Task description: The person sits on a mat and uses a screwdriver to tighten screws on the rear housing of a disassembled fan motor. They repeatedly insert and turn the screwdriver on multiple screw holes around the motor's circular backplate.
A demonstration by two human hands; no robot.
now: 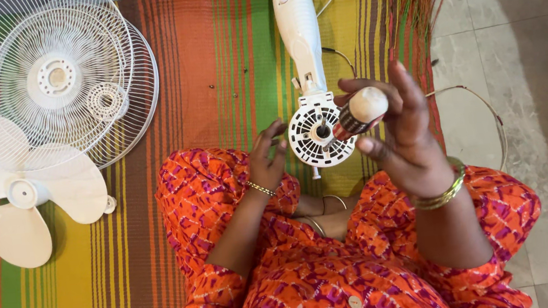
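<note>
We note the right hand (402, 130) gripping a small bottle (359, 114) over the fan motor housing (318, 133); the left hand (266, 158), half-open and empty, sits beside it.

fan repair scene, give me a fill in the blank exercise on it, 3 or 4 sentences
1. The right hand holds a small bottle with a ____ cap.
2. The fan blade lying on the striped mat has ____ paddles.
3. The two round wire grilles lie on the ____ side of the picture.
4. The left hand is ____, holding nothing, beside the round motor housing.

Missing words: white; three; left; empty
</note>
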